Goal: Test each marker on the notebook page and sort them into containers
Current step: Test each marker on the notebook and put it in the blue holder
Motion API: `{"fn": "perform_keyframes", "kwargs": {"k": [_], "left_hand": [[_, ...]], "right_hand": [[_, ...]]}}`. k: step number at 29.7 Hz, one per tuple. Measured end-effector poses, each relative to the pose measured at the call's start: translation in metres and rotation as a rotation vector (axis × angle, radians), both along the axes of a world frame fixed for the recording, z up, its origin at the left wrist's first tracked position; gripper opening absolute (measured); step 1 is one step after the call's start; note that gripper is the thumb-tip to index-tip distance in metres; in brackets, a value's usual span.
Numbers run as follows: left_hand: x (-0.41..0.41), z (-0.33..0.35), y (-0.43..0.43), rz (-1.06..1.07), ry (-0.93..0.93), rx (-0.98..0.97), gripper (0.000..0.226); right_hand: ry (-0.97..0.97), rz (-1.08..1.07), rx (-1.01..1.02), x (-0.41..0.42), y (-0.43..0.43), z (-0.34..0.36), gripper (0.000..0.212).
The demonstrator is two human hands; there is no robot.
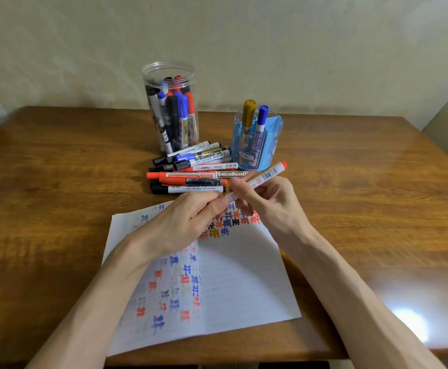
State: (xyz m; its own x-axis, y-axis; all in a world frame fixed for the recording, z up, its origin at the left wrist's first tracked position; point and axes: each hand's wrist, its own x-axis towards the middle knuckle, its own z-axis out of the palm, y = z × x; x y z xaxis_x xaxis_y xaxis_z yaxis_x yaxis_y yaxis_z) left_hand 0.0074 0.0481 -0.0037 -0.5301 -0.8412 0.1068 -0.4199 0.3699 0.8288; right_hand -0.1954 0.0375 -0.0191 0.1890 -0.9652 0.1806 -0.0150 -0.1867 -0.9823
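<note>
While between left hand point(188, 222) and right hand point(263, 198), white, red-ended, barcoded marker point(267, 175).

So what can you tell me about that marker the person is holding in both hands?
The marker has a white, plastic-looking barrel with red print, a barcode and a red far end. It slants up to the right above the top edge of the notebook page, near the pile of loose markers. The right hand grips its middle; the left hand pinches its lower end, hidden by the fingers.
</note>
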Motion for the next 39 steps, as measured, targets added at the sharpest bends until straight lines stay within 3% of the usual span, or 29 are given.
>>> {"fn": "perform_keyframes", "kwargs": {"k": [7,16,19,24,32,37,39], "left_hand": [[0.002,-0.001,-0.001,-0.015,0.073,0.086,0.038],[0.000,-0.021,-0.003,0.227,-0.142,-0.322,0.002],[0.000,-0.022,-0.002,0.208,-0.176,-0.362,0.008],[0.000,-0.017,-0.002,0.130,-0.087,-0.197,0.028],[-0.002,-0.007,0.000,0.075,-0.034,-0.121,0.030],[0.041,-0.004,-0.001,0.201,0.039,-0.129,0.031],[0.046,-0.004,-0.001,0.253,0.033,-0.152,0.026]], "right_hand": [[-0.030,0.005,-0.001,0.002,0.002,0.001,0.027],[-0.051,-0.121,0.063,0.018,0.006,-0.006,0.043],[-0.049,-0.124,0.059,0.018,0.005,-0.007,0.037],[-0.070,-0.073,0.039,0.013,0.007,-0.001,0.026],[-0.059,-0.035,-0.009,0.014,0.009,0.003,0.020],[-0.211,-0.326,0.021,-0.041,-0.016,0.011,0.030],[-0.151,-0.293,0.037,-0.043,-0.016,0.010,0.025]]}}
